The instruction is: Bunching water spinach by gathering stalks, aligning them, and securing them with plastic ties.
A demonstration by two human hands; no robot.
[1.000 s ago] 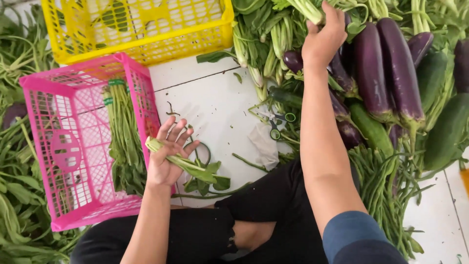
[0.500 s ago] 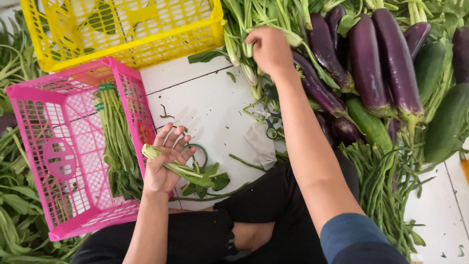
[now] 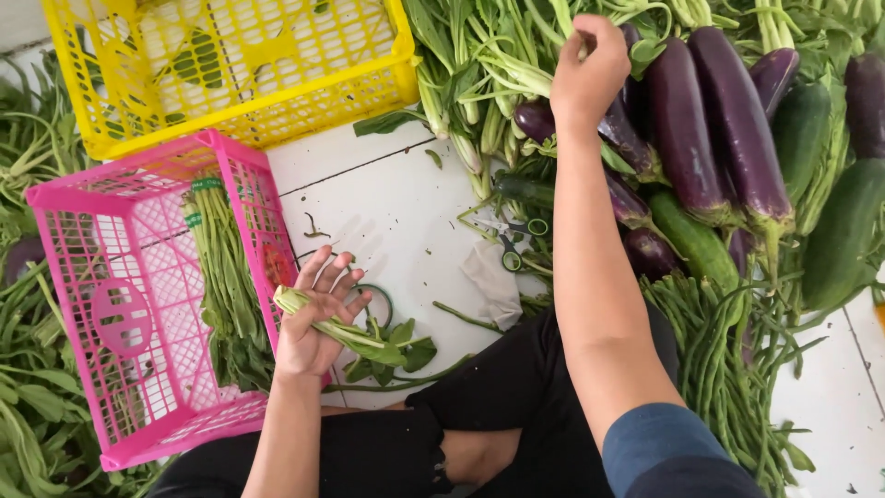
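A leafy green stalk [image 3: 339,330] lies across the left hand [image 3: 313,327], pale cut end toward the pink plastic lattice crate [image 3: 120,304], limp leaves trailing toward the person's lap over the white tiled floor [image 3: 387,221]; the fingers are spread, loosely cradling it. The right hand [image 3: 585,69] is clenched on stems in the heap of greens [image 3: 479,65], beside glossy purple eggplants [image 3: 710,129].

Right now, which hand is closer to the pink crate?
Left. The left hand, holding a leafy green stalk, sits right beside the pink crate. The right hand is far off, up in the greens by the eggplants.
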